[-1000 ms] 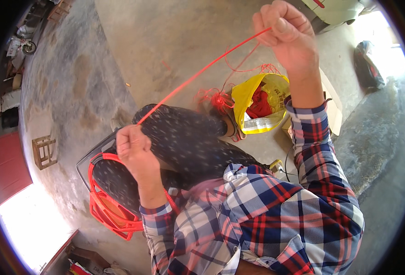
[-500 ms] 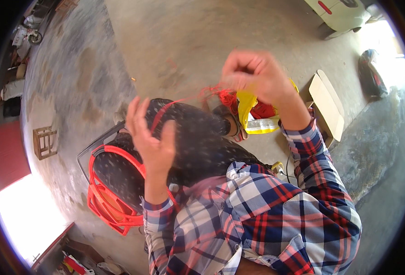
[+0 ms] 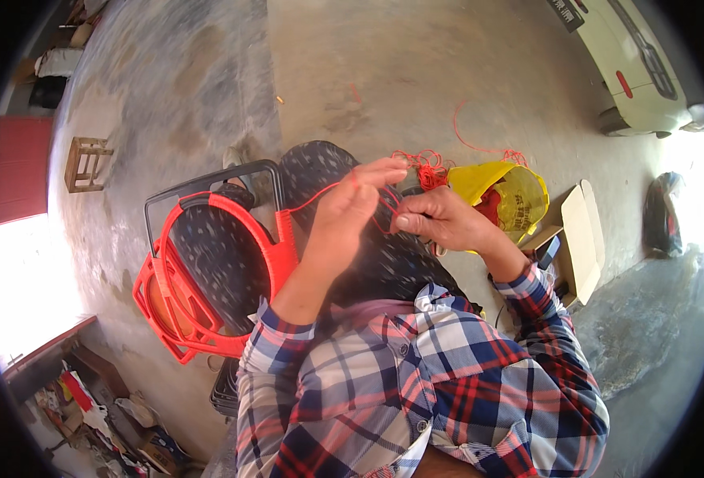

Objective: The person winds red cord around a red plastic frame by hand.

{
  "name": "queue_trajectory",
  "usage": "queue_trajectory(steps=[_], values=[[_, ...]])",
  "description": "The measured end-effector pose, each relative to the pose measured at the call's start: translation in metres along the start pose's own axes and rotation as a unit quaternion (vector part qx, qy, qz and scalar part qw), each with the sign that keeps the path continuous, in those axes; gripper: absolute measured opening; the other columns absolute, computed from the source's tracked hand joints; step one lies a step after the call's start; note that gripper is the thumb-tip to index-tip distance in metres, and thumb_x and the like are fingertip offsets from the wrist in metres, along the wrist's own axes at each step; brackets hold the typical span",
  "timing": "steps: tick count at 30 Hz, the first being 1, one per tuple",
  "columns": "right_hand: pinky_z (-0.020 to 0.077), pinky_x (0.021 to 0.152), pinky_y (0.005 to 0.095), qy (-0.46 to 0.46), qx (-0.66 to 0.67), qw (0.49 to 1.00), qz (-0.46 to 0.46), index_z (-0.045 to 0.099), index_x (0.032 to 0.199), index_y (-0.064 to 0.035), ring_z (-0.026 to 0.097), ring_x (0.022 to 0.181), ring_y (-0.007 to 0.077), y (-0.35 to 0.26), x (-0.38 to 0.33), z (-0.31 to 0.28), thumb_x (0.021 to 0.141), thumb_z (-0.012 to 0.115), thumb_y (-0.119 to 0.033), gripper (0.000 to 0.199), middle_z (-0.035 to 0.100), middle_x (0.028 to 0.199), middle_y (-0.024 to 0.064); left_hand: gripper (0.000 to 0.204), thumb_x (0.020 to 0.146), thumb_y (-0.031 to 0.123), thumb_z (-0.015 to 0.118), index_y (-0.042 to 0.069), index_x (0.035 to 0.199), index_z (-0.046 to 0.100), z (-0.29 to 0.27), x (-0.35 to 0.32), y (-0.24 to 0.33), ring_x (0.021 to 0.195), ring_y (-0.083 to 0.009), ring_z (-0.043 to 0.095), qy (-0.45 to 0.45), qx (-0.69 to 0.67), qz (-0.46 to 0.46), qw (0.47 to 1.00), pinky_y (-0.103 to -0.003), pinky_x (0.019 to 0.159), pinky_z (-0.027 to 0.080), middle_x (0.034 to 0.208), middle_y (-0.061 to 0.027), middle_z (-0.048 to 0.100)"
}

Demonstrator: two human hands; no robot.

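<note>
My left hand [image 3: 350, 211] and my right hand [image 3: 439, 220] are close together above my lap, both pinching a thin red string [image 3: 368, 195]. The string runs from the rim of a red plastic frame [image 3: 208, 279] that rests on my left thigh, over dark patterned trousers [image 3: 320, 171]. A tangle of the same red string [image 3: 425, 166] lies just beyond my fingers, beside a yellow plastic bag [image 3: 507, 191] on the floor.
Concrete floor [image 3: 384, 72] all around. A flat cardboard box [image 3: 581, 239] lies right of the bag. A small wooden stool [image 3: 87, 163] stands at far left, a white vehicle [image 3: 631, 64] at top right, clutter at lower left.
My right hand came down from high at arm's length, where it held the string taut, to meet my left hand. My left hand rose from the frame toward the middle.
</note>
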State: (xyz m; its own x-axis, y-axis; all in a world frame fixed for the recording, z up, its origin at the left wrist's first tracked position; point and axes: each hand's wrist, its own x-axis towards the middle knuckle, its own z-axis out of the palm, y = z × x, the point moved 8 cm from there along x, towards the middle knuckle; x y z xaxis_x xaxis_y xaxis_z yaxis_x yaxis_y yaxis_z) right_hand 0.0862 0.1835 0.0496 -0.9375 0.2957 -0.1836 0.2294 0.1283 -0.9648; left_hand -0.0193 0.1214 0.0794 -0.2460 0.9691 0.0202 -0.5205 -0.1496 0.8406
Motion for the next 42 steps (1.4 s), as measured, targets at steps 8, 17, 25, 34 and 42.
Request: queue_trajectory(steps=[8, 17, 25, 34, 42], values=[[0.0448, 0.068, 0.0235, 0.157, 0.281, 0.942, -0.090, 0.062, 0.087, -0.0027, 0.054, 0.076, 0.0056, -0.002, 0.001, -0.045, 0.093, 0.062, -0.021, 0.020, 0.062, 0.082, -0.0029, 0.037, 0.095, 0.031, 0.050, 0.000, 0.108, 0.065, 0.046, -0.020, -0.005, 0.129, -0.0323, 0.043, -0.273, 0.055, -0.131, 0.951, -0.041, 0.106, 0.033, 0.123, -0.0214, 0.057], [0.0353, 0.056, 0.0182, 0.125, 0.376, 0.899, -0.185, 0.063, 0.084, -0.0040, 0.046, 0.065, 0.0019, -0.036, -0.011, -0.060, 0.092, 0.061, -0.018, 0.016, 0.058, 0.075, -0.0038, 0.034, 0.094, 0.025, 0.046, 0.002, 0.107, 0.067, 0.020, -0.010, -0.011, 0.135, -0.0343, 0.034, -0.220, 0.502, -0.006, 0.837, -0.044, 0.110, 0.028, 0.134, -0.0182, 0.051], [0.0415, 0.059, 0.0278, 0.041, 0.031, 0.992, -0.115, 0.063, 0.085, -0.0052, 0.049, 0.065, 0.0069, 0.008, 0.004, -0.002, 0.098, 0.052, -0.033, 0.033, 0.058, 0.071, 0.0022, 0.047, 0.094, 0.033, 0.047, -0.006, 0.116, 0.062, 0.020, -0.001, 0.018, 0.141, -0.0324, 0.027, -0.051, 0.008, -0.019, 0.998, -0.046, 0.115, 0.014, 0.141, -0.0188, 0.045], [0.0413, 0.061, 0.0216, 0.136, 0.260, 0.952, -0.091, 0.059, 0.083, -0.0062, 0.047, 0.069, 0.0019, 0.018, -0.001, -0.038, 0.096, 0.059, -0.026, 0.023, 0.051, 0.071, -0.0080, 0.045, 0.093, 0.033, 0.046, -0.004, 0.104, 0.068, 0.061, -0.021, 0.010, 0.133, -0.0373, 0.037, -0.350, -0.032, -0.077, 0.933, -0.046, 0.109, 0.028, 0.137, -0.0235, 0.048], [0.0420, 0.062, 0.0218, -0.002, 0.086, 0.992, -0.096, 0.060, 0.085, -0.0017, 0.047, 0.067, 0.0026, -0.028, -0.013, -0.009, 0.093, 0.063, -0.023, 0.023, 0.054, 0.068, -0.0021, 0.039, 0.092, 0.029, 0.049, -0.004, 0.106, 0.064, 0.022, 0.001, 0.003, 0.131, -0.0304, 0.042, -0.106, 0.627, 0.044, 0.770, -0.041, 0.104, 0.036, 0.130, -0.0152, 0.056]])
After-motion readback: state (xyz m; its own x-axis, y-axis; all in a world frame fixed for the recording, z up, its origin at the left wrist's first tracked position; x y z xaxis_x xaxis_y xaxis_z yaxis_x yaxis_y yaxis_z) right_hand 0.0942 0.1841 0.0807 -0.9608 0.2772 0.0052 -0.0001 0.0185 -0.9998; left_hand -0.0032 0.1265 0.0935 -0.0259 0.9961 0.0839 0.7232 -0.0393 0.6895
